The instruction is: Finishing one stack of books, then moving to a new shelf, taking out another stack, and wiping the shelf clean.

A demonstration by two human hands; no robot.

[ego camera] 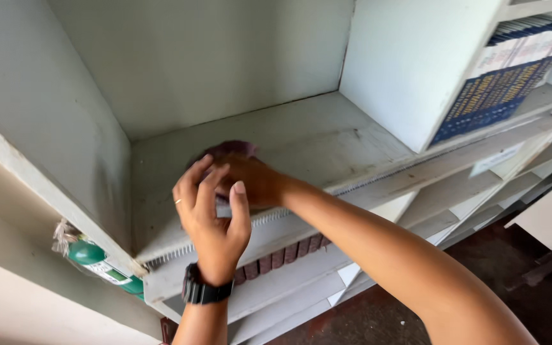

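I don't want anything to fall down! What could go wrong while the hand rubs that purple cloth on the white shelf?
1. The left hand hovers right in front of the right hand on the purple cloth, so they might bump.
2. The cloth works near the shelf front edge; dust, or the cloth itself, might drop onto the reddish-brown books below.
3. The green bottle sits at the side, and a wide swing might knock it.

White shelf (pixel 327 137), purple cloth (pixel 231 149) on it
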